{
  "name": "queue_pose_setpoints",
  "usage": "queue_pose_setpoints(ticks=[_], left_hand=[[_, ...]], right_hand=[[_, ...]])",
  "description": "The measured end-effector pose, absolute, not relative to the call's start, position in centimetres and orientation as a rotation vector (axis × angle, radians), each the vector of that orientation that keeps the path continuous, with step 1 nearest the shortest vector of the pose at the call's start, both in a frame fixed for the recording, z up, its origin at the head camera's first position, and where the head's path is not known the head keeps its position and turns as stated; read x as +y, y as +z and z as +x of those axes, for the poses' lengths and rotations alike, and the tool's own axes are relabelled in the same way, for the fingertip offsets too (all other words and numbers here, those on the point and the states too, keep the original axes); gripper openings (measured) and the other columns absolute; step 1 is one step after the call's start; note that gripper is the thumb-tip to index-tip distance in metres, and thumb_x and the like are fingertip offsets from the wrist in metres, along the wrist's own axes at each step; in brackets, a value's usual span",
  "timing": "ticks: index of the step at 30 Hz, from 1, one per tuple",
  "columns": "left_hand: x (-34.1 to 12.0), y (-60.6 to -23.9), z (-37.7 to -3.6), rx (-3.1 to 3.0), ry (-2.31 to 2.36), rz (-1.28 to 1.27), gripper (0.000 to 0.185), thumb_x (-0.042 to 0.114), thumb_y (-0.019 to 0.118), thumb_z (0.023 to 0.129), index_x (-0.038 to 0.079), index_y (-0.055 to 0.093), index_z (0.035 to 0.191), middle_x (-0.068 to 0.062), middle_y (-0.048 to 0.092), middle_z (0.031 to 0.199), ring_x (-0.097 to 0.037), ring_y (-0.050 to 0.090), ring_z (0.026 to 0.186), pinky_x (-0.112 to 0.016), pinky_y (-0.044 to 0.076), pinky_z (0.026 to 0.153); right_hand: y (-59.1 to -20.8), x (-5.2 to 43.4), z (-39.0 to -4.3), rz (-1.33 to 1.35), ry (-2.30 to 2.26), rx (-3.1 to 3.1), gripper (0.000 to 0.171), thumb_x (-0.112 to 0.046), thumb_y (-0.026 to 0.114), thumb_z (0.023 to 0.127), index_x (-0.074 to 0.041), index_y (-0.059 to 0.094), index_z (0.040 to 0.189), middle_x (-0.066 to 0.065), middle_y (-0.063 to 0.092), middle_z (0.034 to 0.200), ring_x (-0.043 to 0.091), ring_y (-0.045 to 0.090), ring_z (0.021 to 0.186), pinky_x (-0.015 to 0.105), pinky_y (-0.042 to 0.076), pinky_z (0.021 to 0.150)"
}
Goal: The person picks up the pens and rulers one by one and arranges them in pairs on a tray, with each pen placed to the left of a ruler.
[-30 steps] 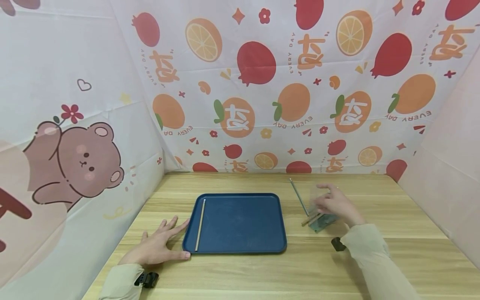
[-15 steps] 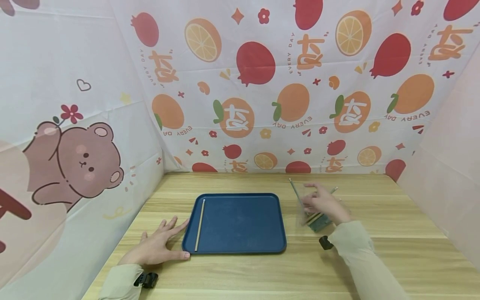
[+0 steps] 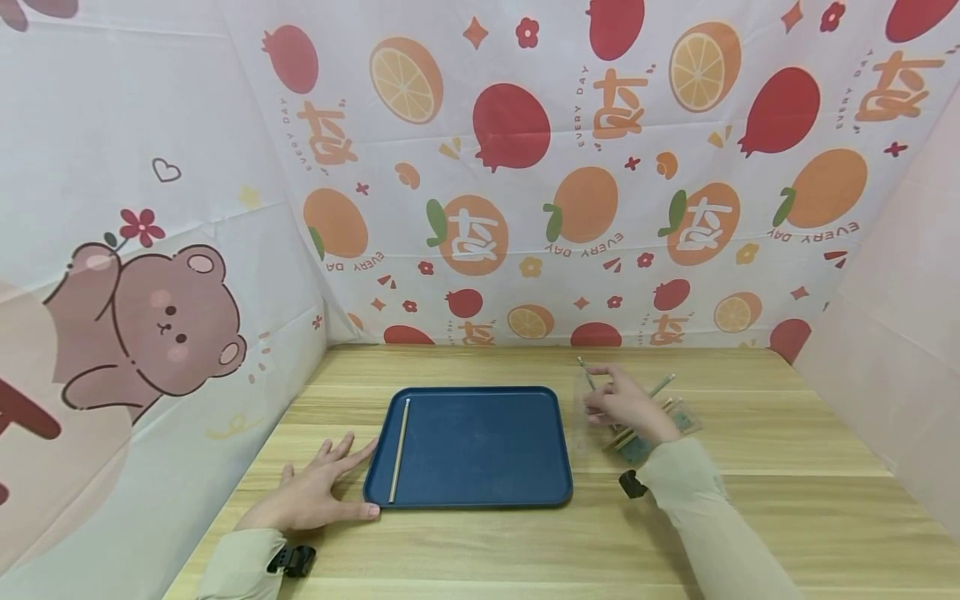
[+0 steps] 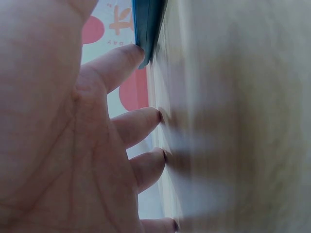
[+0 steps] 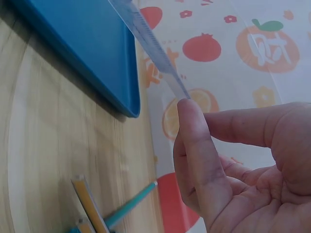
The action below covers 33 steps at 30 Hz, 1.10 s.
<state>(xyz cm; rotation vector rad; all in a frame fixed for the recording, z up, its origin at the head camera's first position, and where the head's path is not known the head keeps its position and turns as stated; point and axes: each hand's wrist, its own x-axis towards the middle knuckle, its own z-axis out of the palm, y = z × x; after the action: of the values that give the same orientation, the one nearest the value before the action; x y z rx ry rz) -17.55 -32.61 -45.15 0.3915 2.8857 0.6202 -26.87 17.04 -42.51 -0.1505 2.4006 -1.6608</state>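
1. Right hand [image 3: 626, 406], seen from the head view, hovers over the pale wooden worktop [image 3: 480, 542] just right of the dark blue rectangular plastic tray [image 3: 480, 446]. Its fingers are drawn together, pinching a clear plastic ruler [image 3: 588, 392], which stands tilted and reaches down toward the tray's right edge. Just beyond the hand, toward the right rear of the worktop, lie a few thin pencil-like sticks [image 3: 660, 387] on a small greenish flat piece [image 3: 637, 450]; what that piece is cannot be told. The left hand [image 3: 315, 492] lies flat on the worktop at the tray's front left corner, fingers spread, its fingertips touching the tray's rim. A thin silver rod [image 3: 400, 450] lies inside the tray along its left edge. A fruit-printed cloth [image 3: 525, 167] hangs behind the worktop, and a bear-printed cloth [image 3: 150, 317] hangs on the left.

2. Left wrist view: the left hand [image 4: 73, 145] is spread, fingertips pressed on the worktop [image 4: 243, 121], and one finger touches the blue tray's edge [image 4: 148, 24].

3. Right wrist view: the right hand [image 5: 233, 165] pinches the end of the clear ruler [image 5: 150, 46] between thumb and fingertips, and the ruler slants up across the tray [image 5: 87, 48]. Below on the worktop [image 5: 58, 160] lie a teal stick [image 5: 129, 206] and a yellow stick [image 5: 90, 204], near each other.
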Motion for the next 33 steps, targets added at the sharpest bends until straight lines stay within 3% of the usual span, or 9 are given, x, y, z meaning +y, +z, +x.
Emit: queue_pose_setpoints(ticks=[4, 15, 33], left_hand=[[-32.6, -45.2, -17.6, 2.889, 0.618, 0.39, 0.108, 0.067, 0.087, 0.08, 0.024, 0.041, 0.167, -0.033, 0.024, 0.174, -0.07, 0.014, 0.155, -0.101, 0.004, 0.1], [-32.7, -45.3, -17.7, 2.881, 0.625, 0.38, 0.108, 0.066, 0.087, 0.08, 0.024, 0.041, 0.167, -0.032, 0.023, 0.174, -0.07, 0.013, 0.156, -0.101, 0.003, 0.1], [-32.6, -45.1, -17.6, 2.872, 0.632, 0.369, 0.108, 0.066, 0.087, 0.08, 0.024, 0.04, 0.168, -0.032, 0.023, 0.174, -0.069, 0.013, 0.156, -0.101, 0.003, 0.101]], right_hand=[[-42.7, 16.3, -27.1, -0.165, -1.668, 2.383, 0.065, -0.005, 0.06, 0.108, 0.001, 0.028, 0.164, 0.034, 0.067, 0.127, 0.028, 0.075, 0.101, 0.039, 0.067, 0.087], [-42.5, 13.5, -27.3, -0.186, -1.656, 2.361, 0.062, -0.003, 0.059, 0.108, 0.0, 0.032, 0.164, 0.03, 0.069, 0.122, 0.019, 0.075, 0.086, 0.04, 0.067, 0.084], [-43.0, 9.5, -27.6, -0.192, -1.693, 2.303, 0.06, -0.001, 0.061, 0.106, 0.0, 0.037, 0.16, 0.02, 0.07, 0.109, 0.016, 0.071, 0.082, 0.032, 0.067, 0.077]])
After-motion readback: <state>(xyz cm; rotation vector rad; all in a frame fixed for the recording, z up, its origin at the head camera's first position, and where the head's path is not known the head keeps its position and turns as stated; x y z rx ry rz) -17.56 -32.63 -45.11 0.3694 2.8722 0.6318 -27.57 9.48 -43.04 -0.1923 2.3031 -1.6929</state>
